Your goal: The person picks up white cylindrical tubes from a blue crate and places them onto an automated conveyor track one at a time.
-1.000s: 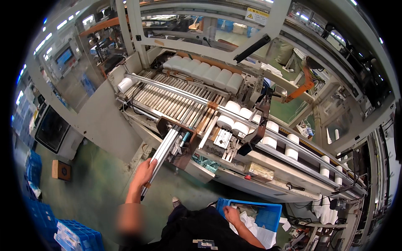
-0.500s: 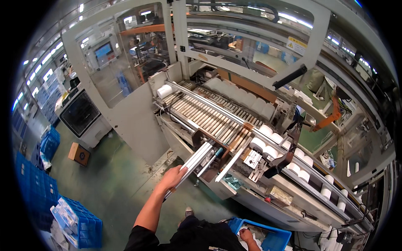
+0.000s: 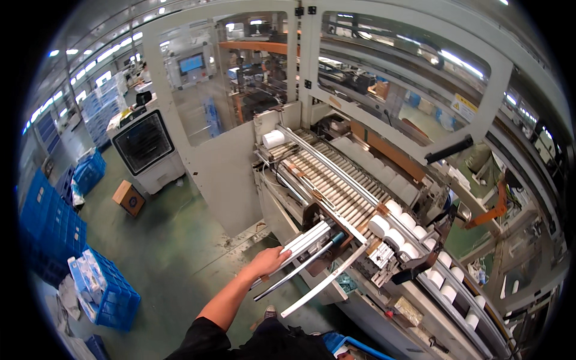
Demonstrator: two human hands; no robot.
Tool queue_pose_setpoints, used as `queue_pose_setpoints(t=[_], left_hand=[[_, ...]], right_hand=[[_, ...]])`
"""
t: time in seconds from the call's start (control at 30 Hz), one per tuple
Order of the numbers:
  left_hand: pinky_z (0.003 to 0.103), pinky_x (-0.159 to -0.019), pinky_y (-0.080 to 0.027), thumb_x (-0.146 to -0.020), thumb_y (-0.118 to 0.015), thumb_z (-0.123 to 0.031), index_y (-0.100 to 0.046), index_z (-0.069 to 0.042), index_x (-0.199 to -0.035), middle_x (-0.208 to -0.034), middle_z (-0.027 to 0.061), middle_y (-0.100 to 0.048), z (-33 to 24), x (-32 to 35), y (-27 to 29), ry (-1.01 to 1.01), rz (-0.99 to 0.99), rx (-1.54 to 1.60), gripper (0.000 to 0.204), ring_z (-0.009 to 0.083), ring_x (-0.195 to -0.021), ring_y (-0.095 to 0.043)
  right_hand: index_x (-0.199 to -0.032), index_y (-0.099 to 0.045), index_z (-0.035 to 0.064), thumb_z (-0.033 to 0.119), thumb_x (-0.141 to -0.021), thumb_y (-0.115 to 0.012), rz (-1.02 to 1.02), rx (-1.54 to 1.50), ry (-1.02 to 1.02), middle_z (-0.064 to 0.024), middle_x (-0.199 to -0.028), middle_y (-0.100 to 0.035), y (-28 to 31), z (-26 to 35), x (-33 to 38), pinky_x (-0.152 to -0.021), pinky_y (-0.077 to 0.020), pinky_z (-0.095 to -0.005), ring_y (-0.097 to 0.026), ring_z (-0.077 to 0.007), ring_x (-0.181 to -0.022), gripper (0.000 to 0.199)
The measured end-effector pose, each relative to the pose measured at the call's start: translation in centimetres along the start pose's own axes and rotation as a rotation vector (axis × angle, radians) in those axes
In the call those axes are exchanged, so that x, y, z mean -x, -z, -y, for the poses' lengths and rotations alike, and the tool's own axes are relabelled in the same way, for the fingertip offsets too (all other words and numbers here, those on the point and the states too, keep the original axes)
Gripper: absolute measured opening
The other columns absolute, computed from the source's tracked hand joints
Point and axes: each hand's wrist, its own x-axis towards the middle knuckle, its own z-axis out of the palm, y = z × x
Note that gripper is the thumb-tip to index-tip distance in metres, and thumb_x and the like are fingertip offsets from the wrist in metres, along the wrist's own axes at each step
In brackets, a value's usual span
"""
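Guard frame (image 3: 222,174): pale, with clear panels, standing behind and around the roller conveyor (image 3: 327,185), a flat lower wall to its left.
Roller conveyor: rollers side by side, a long shiny rail (image 3: 330,167) running above them.
Stacked blue crates (image 3: 51,222): well apart from the roller conveyor, far to its left.
Cabinet (image 3: 144,141): dark window in front, left of the roller conveyor and apart from it.
Open blue crate (image 3: 120,306): well to the left of the roller conveyor and nearer the person, packed with white and blue items.
Row of pale packs (image 3: 390,179): along the far side of the roller conveyor.
Metal bars (image 3: 309,236): several side by side, jutting from the near side of the roller conveyor toward the person.
White strip (image 3: 324,280): slanting out from that near side, right of the bars.
Cardboard box (image 3: 129,198): on the floor, left of the roller conveyor.
Left hand (image 3: 268,263): grasping the outer part of the metal bars, in front of the roller conveyor.
Right hand (image 3: 345,356): barely in view, nearer the person than the roller conveyor; its grip cannot be told.
White rolls (image 3: 393,239): in lines, just right of the roller conveyor.
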Motion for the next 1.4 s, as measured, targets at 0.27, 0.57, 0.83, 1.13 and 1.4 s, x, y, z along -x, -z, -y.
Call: queue_pose_setpoints(t=[0.27,0.57,0.83,1.13,1.4], left_hand=[[0.045,-0.076,-0.053,-0.096,-0.034,-0.047,-0.056,-0.001,-0.112,-0.094,0.0235,-0.063,1.7,-1.3,-0.6,-0.075,0.031,-0.005,0.053,0.0389,-0.082,-0.064],[0.040,-0.060,-0.057,-0.097,-0.033,-0.046,-0.053,0.003,-0.112,-0.091,0.0225,-0.061,1.8,-1.0,-0.5,-0.177,0.023,-0.033,0.054,0.0336,-0.056,-0.064],[0.044,-0.081,-0.051,-0.096,-0.036,-0.045,-0.056,-0.002,-0.114,-0.098,0.0214,-0.063,1.7,-0.5,0.1,-0.072,0.038,0.014,0.051,0.0370,-0.086,-0.064],[0.046,-0.087,-0.045,-0.093,-0.041,-0.048,-0.059,-0.002,-0.108,-0.101,0.0236,-0.064,2.6,-2.1,-1.6,-0.077,-0.089,-0.072,0.052,0.0400,-0.098,-0.059],[0.046,-0.080,-0.044,-0.094,-0.042,-0.044,-0.058,0.000,-0.100,-0.089,0.0243,-0.063,1.9,-2.3,-1.9,-0.114,-0.131,-0.068,0.047,0.0415,-0.090,-0.058]], right_hand=[[-0.090,-0.063,0.0015,0.022,-0.083,-0.053,0.016,0.140,0.045,-0.0212,-0.084,-0.064,1.2,3.7,-4.8,-0.068,-0.0472,-0.0472,-0.061,-0.0369,-0.075,0.023],[-0.093,-0.063,0.0009,0.023,-0.086,-0.050,0.026,0.205,0.061,-0.0213,-0.085,-0.064,1.5,4.1,-6.4,-0.068,-0.0487,-0.0449,-0.062,-0.0359,-0.076,0.026],[-0.095,-0.063,0.0004,0.025,-0.088,-0.048,-0.011,0.211,0.090,-0.0215,-0.086,-0.065,0.4,1.9,-4.6,-0.069,-0.0500,-0.0428,-0.063,-0.0350,-0.077,0.029],[-0.089,-0.069,0.0006,0.027,-0.088,-0.051,0.153,-0.029,-0.240,-0.0132,-0.076,-0.068,1.6,2.8,0.7,-0.064,-0.0548,-0.0333,-0.068,-0.0208,-0.068,0.032],[-0.081,-0.069,0.0027,0.017,-0.081,-0.055,-0.027,-0.015,-0.234,-0.0089,-0.073,-0.068,2.6,4.9,2.5,-0.062,-0.0529,-0.0316,-0.066,-0.0177,-0.067,0.021]])
